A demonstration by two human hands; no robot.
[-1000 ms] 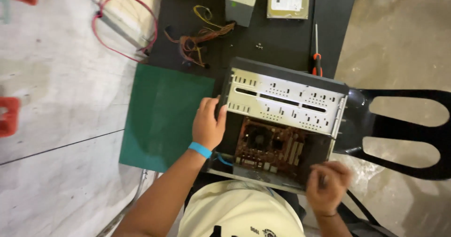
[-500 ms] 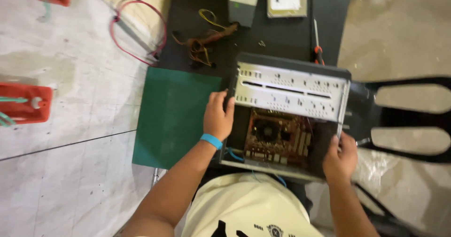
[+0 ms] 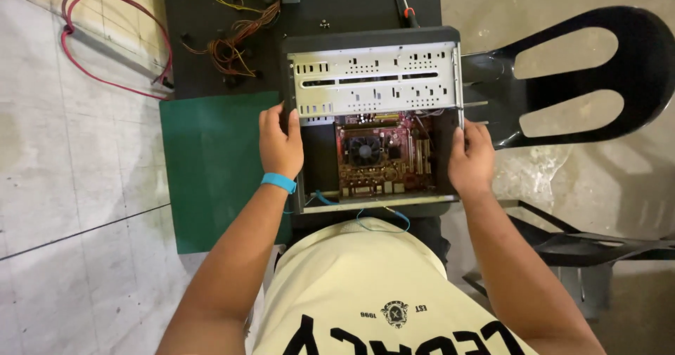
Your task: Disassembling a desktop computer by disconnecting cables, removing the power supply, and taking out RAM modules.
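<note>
**Open computer case gripped by both side walls**

The open computer case (image 3: 373, 123) lies on its side on the dark worktop (image 3: 211, 39), close against the person's body, with its red motherboard (image 3: 383, 159) and small cooling fan (image 3: 365, 149) exposed. The left hand (image 3: 280, 144) wraps over the case's left wall, fingers curled around the metal edge. The right hand (image 3: 470, 159) clasps the right wall in the same way, thumb on the rim.

A sheet-metal box of this kind is likely stiff and fairly heavy, and its stamped edges may be sharp, so the outer walls look like the sound places to hold. The board inside is probably fragile and best left untouched. A thin blue wire (image 3: 383, 214) trails out over the near edge and could snag.

Room is tight. A green mat (image 3: 211, 165) lies just beside the case on the left. A black plastic chair (image 3: 576, 81) stands hard by the right wall. A bundle of coloured wires (image 3: 235, 42) and a screwdriver (image 3: 404, 3) lie beyond the far end.
</note>
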